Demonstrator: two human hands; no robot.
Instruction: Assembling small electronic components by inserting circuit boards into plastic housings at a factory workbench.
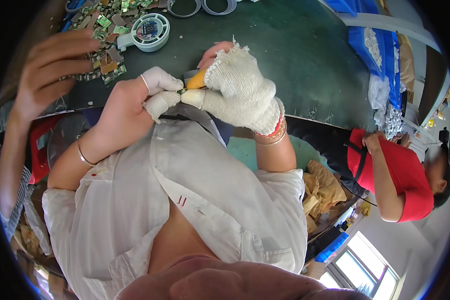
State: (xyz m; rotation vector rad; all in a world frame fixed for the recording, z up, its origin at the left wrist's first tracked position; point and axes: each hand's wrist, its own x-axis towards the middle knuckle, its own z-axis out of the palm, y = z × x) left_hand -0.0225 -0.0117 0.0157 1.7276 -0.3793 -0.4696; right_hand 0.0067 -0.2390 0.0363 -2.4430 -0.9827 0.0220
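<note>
My left hand point(130, 105) has white finger cots on thumb and forefinger. They pinch something tiny at the table's near edge, mostly hidden between the fingertips. My right hand point(242, 87), in a white knitted glove with bare fingertips, is closed around a tool with a yellow-orange handle point(197, 80). The tool's thin tip meets the left fingertips, and its kind cannot be made out. Beyond my left hand lies a pale round plastic housing point(157, 44) with a short handle and a dark circuit board inside.
A heap of small green and brown circuit boards point(105, 42) covers the table's far left. Two grey rings point(219, 6) lie at the far edge. Another person's hand point(55, 65) reaches in from the left. Blue bins point(365, 47) and a person in red point(390, 175) are at right.
</note>
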